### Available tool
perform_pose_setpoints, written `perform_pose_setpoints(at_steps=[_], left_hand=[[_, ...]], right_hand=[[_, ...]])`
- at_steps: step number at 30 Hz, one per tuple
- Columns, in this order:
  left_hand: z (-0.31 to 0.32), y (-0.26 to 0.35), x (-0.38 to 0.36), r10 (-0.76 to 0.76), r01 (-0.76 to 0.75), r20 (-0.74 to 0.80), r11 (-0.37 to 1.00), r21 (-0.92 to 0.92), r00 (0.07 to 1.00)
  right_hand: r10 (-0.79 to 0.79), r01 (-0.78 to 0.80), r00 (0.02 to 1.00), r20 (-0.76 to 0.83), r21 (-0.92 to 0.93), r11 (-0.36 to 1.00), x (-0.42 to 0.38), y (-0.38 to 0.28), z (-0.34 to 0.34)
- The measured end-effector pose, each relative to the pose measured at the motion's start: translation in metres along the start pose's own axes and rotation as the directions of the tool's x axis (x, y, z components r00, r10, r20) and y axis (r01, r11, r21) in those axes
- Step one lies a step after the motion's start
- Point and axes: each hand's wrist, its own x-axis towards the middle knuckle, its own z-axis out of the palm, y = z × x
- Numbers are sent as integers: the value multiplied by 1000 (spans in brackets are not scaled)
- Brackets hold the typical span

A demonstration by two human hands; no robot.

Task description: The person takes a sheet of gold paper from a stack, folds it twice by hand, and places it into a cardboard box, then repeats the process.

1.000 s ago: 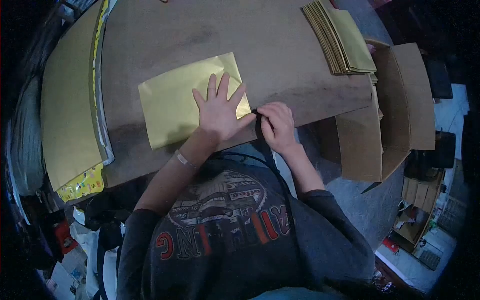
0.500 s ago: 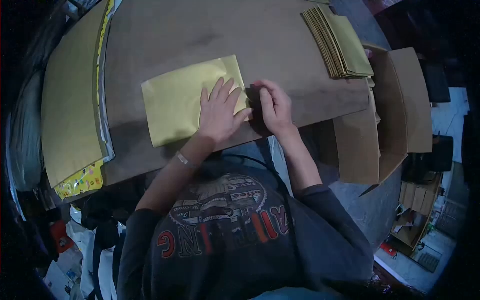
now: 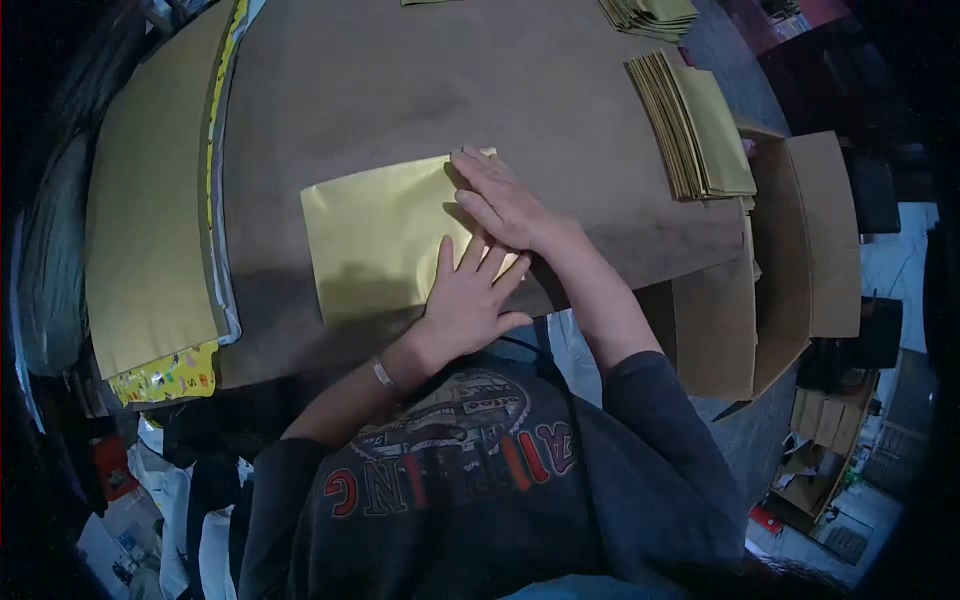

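Note:
A yellow-gold paper sheet (image 3: 375,235) lies at the near side of the brown work table, its right edge partly under both hands. My left hand (image 3: 470,300) rests with fingers spread on the sheet's lower right part, the thumb apart from them. Higher up, my right hand (image 3: 503,205) lies over the sheet's upper right edge with its fingers stretched out. The right wrist is close to the left fingertips. Neither hand shows anything gripped in it.
On the left lies a pile of large yellow-brown sheets (image 3: 155,230) with a patterned yellow wrapper (image 3: 170,376) beneath. A stack of folded gold paper (image 3: 715,125) sits at the table's right side, another stack (image 3: 655,15) beyond it. An open cardboard box (image 3: 715,335) stands beside the table.
My right hand has moved from beside the sheet onto its upper right edge. My left hand has shifted lower on the sheet. The whole view has shifted slightly.

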Motion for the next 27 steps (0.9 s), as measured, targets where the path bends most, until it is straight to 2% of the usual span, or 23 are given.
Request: perform_pose_setpoints(at_steps=[1,4,6,7,10,12,13,15,16,17,19,21,23,24,25,26,27], left_hand=[[0,-2,0,-8,8,-1,1000,-1,1000],[0,-5,-3,47,-47,-29,999,-2,998],[-3,-10,-8,140,-140,-2,990,-21,990],[-2,-12,-13,134,-134,-34,991,-22,990],[-6,-17,-38,23,-23,-1,1000,-3,1000],[-14,-27,-62,-143,143,-5,990,10,990],[-19,-33,-76,-200,202,-27,973,114,979],[-24,-54,-111,-307,312,-86,949,49,948],[-30,-58,-122,-374,382,-83,917,117,923],[-32,-64,-133,-369,379,-95,917,123,924],[-32,-78,-148,-477,504,-173,841,197,862],[-31,-85,-155,-468,492,-158,848,196,870],[-27,-89,-154,-520,523,-79,821,228,850],[-31,-83,-147,-491,499,-96,837,226,866],[-40,-75,-144,-537,542,-92,805,241,839],[-45,-68,-142,-582,583,-90,771,257,808],[-41,-71,-146,-540,555,-130,794,248,831]], right_hand=[[-2,3,1000,22,-34,999,7,3,-2],[10,34,995,95,-446,894,26,-1,-5],[26,14,997,75,-497,868,34,1,-1],[38,14,995,88,-519,855,37,0,-1],[103,-27,988,118,-520,854,37,-6,-5],[101,-22,988,118,-537,843,37,-4,-5],[110,-18,985,131,-559,829,37,-8,-7],[86,-14,991,107,-545,838,37,1,0],[74,1,991,112,-559,829,36,0,-2],[95,-15,989,113,-563,826,36,-3,-2],[134,-49,984,113,-557,829,32,-15,-7],[-41,142,979,200,-520,842,6,-44,-14],[-131,253,914,383,-289,923,-18,-66,-22],[-168,324,893,417,-339,883,-30,-73,-24],[-200,391,868,455,-377,840,-40,-78,-24],[-183,373,880,438,-399,838,-47,-78,-22],[-220,362,896,385,-348,865,-52,-73,-19]])
